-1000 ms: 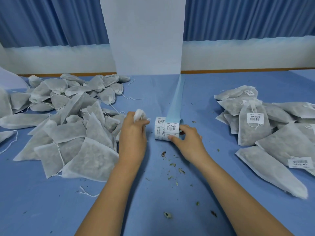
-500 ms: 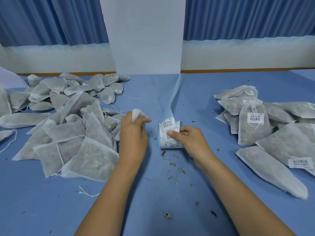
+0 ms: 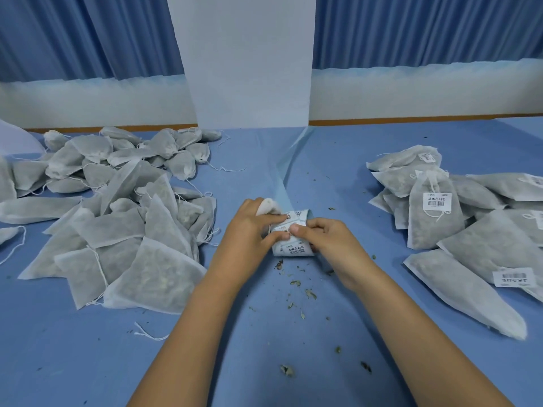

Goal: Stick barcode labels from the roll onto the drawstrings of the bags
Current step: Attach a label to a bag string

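The label roll point(image 3: 293, 248), white barcode stickers on pale blue backing, lies at the table's middle. My right hand point(image 3: 329, 245) holds it from the right, thumb pressed on a label. My left hand point(image 3: 252, 230) pinches at the same label with thumb and forefinger while a white bag top point(image 3: 266, 205) sticks out above its fingers. A pile of unlabelled grey bags point(image 3: 117, 224) with loose drawstrings lies on the left. Bags carrying barcode labels point(image 3: 435, 207) are heaped on the right.
The blue backing strip point(image 3: 289, 171) runs from the roll toward a white panel point(image 3: 249, 60) standing at the back. Dried leaf crumbs point(image 3: 296, 286) and a stray string point(image 3: 147, 333) lie on the blue tabletop point(image 3: 73, 362) near me.
My left hand has moved right from the bag pile to meet the roll. My right hand has drawn the roll slightly nearer, and both hands now pinch at one label.
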Motion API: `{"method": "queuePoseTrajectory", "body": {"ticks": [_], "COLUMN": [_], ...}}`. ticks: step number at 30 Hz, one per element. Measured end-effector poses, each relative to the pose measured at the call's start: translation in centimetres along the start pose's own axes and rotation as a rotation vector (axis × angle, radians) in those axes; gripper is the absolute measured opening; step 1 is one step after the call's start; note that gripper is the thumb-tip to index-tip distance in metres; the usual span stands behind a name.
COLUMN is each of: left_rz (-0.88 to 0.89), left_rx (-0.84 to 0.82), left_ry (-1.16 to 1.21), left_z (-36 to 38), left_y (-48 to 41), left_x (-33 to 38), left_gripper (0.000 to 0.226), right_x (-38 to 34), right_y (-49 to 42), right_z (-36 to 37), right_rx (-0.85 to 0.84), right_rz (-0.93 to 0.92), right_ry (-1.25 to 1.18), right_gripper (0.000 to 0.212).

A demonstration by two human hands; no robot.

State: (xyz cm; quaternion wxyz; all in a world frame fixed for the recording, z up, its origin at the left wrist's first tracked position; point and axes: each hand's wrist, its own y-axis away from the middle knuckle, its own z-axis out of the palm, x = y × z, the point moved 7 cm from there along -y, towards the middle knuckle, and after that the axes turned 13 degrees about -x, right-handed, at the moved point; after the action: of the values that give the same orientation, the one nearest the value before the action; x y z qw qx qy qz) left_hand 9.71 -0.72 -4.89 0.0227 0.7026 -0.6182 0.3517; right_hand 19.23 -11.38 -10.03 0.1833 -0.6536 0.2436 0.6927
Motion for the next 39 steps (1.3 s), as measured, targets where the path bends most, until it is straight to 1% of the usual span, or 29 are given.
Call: {"method": "queuePoseTrajectory", "body": {"ticks": [4, 8, 11, 13, 15, 18, 20, 25, 29, 32, 34, 36, 37, 39], "left_rz": [-0.073, -0.108, -0.092, -0.067, -0.067, -0.066, -0.077, -0.182, -0.241, -0.301, -0.332, -0.359, -0.375, -0.409], "left_rx": [0.046, 0.081, 0.079, 0.062, 0.059, 0.075, 0.087, 0.082, 0.102, 0.195, 0.344, 0.51, 0.569, 0.615], "left_ry": [0.068, 0.146, 0.082, 0.043, 0.034, 0.026, 0.072, 0.291, 0.312, 0.32, 0.331, 0.467, 0.545, 0.669], "left_z": [-0.3, -0.6, -0.9, -0.9, -0.9, -0.8, -0.8, -0.6, -0.4, -0.9, -2.3, -4.1, -4.7, -5.2], "left_y": [0.0, 0.3, 0.3, 0.3, 0.2, 0.1, 0.2, 0.5, 0.4, 0.8, 1.5, 2.5, 2.9, 3.4], "left_x": [-0.5, -0.6, -0.3, -0.1, -0.1, 0.1, -0.1, -1.5, -2.0, -2.4, -2.6, -3.3, -3.7, -4.5], "left_gripper": [0.024, 0.017, 0.015, 0.02, 0.024, 0.022, 0.018, 0.01, 0.007, 0.01, 0.019, 0.028, 0.028, 0.024], "right_x": [-0.1, -0.2, -0.1, 0.0, 0.1, 0.0, -0.1, -0.3, -0.3, -0.2, 0.0, 0.2, 0.3, 0.2], "right_y": [0.1, 0.0, -0.2, -0.3, -0.3, -0.3, -0.2, -0.2, -0.3, -0.3, -0.2, -0.2, -0.2, -0.3], "right_z": [-0.1, 0.0, -0.2, -0.3, -0.3, -0.4, -0.4, -0.5, -0.5, -0.6, -0.8, -1.1, -1.3, -1.7], "right_rx": [-0.066, -0.074, -0.058, -0.044, -0.038, -0.018, -0.004, 0.006, 0.006, -0.004, -0.002, 0.016, 0.036, 0.093], "right_rz": [0.014, 0.014, 0.011, 0.004, 0.001, -0.012, -0.02, -0.026, -0.017, -0.008, 0.004, 0.019, 0.025, 0.025], "right_ry": [0.014, 0.022, 0.032, 0.03, 0.033, 0.047, 0.072, 0.141, 0.155, 0.162, 0.145, 0.122, 0.117, 0.108], "right_gripper": [0.005, 0.006, 0.005, 0.004, 0.003, 0.005, 0.01, 0.015, 0.017, 0.014, 0.012, 0.01, 0.01, 0.015]}}
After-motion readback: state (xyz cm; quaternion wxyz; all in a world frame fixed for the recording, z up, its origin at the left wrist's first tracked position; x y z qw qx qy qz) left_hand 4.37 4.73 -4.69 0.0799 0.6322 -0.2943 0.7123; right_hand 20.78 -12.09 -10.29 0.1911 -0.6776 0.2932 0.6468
